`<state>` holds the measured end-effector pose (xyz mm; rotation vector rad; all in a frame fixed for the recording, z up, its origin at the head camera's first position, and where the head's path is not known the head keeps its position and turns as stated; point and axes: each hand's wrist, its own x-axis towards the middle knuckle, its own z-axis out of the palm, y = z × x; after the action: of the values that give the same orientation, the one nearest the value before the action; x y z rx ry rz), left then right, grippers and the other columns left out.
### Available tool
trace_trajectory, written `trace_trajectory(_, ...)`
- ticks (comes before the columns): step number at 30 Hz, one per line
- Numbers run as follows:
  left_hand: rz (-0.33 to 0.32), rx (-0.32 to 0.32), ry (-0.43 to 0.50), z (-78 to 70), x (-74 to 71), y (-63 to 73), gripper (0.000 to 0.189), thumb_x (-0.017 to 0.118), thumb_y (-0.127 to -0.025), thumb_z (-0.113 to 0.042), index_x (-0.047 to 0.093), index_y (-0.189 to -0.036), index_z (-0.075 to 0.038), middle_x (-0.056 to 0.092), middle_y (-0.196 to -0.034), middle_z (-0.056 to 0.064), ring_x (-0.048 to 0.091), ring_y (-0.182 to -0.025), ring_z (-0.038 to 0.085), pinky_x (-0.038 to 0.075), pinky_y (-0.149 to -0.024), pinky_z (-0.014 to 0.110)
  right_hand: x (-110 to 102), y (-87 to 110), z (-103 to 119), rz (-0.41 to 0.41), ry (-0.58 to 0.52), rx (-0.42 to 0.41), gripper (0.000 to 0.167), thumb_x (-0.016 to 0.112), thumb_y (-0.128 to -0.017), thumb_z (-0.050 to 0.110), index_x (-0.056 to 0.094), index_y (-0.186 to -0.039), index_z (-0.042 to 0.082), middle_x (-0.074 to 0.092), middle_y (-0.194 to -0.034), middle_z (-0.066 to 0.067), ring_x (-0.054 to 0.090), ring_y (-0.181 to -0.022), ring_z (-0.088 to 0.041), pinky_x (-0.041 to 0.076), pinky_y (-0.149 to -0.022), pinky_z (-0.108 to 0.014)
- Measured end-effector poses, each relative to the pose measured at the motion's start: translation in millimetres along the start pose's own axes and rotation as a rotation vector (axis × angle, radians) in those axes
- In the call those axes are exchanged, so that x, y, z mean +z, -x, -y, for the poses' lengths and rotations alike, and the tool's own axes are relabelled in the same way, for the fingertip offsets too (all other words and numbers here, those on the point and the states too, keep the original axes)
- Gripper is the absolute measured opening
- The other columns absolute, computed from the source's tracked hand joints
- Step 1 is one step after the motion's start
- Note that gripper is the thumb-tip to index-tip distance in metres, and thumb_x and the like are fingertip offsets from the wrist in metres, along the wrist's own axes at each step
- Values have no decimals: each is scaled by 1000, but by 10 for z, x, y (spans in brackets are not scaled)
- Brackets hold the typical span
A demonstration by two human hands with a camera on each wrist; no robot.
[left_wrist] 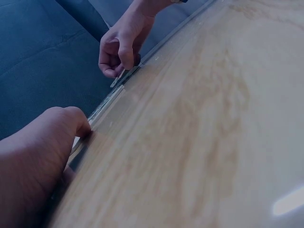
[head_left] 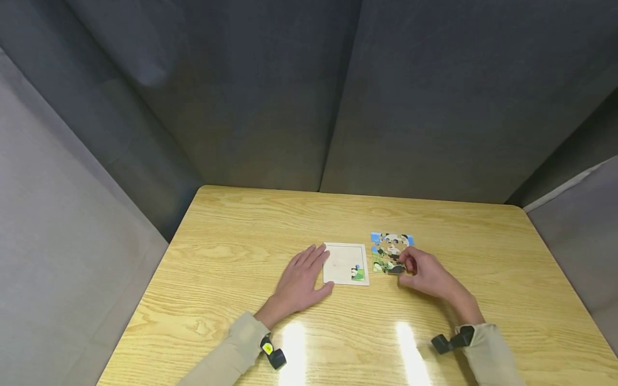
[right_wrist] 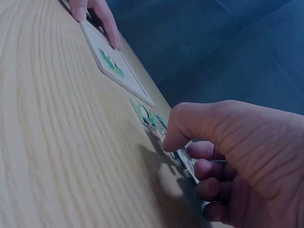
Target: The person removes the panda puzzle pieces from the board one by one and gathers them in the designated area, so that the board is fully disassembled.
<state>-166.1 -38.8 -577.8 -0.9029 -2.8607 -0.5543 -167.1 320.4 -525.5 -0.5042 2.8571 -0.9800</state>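
Observation:
A square, pale puzzle tray [head_left: 338, 267] lies on the table with one panda-and-green jigsaw piece [head_left: 358, 274] in its lower right corner. My left hand [head_left: 301, 280] lies flat, its fingertips and thumb touching the tray's left side. To the right of the tray, the other panda puzzle pieces [head_left: 381, 251] lie grouped as a picture. At that group's lower right corner, my right hand [head_left: 427, 274] pinches a dark jigsaw piece [head_left: 397, 269] between thumb and fingers. In the right wrist view the curled fingers [right_wrist: 209, 190] partly hide this piece.
The wooden table [head_left: 241, 230] has rounded far corners. Dark grey curtains [head_left: 260, 96] rise behind its far edge, with lighter grey panels [head_left: 63, 241] at the sides. Bright light reflections [head_left: 292, 348] show on the near tabletop.

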Motion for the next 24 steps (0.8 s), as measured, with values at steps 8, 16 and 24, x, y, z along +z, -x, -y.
trace_trajectory(8, -7, 0, 13, -9, -12, 0, 79, 50, -100, -58, 37, -163, -13, 29, -171, 5, 24, -158, 28, 23, -127, 48, 4, 4, -44, -7, 24, -6, 31, 76, -74, 7, 61, -102, 5, 52, -76, -1, 44, -64, -7, 38, -61, -24)
trace_trajectory(16, -5, -4, 3, 2, 11, 5, 79, 48, -99, -59, 36, -163, -14, 28, -172, 4, 23, -159, 27, 23, -127, 47, 2, 3, -59, 4, 29, -2, 32, 78, -77, 7, 61, -105, 5, 52, -78, -1, 42, -65, -6, 37, -62, -25)
trace_trajectory(24, -15, 7, -1, 13, 22, -3, 79, 48, -100, -59, 37, -163, -14, 29, -171, 4, 24, -158, 27, 25, -126, 48, 8, 13, -36, -6, 23, -10, 32, 76, -79, 5, 61, -107, 4, 51, -78, -1, 41, -65, -5, 37, -63, -25)
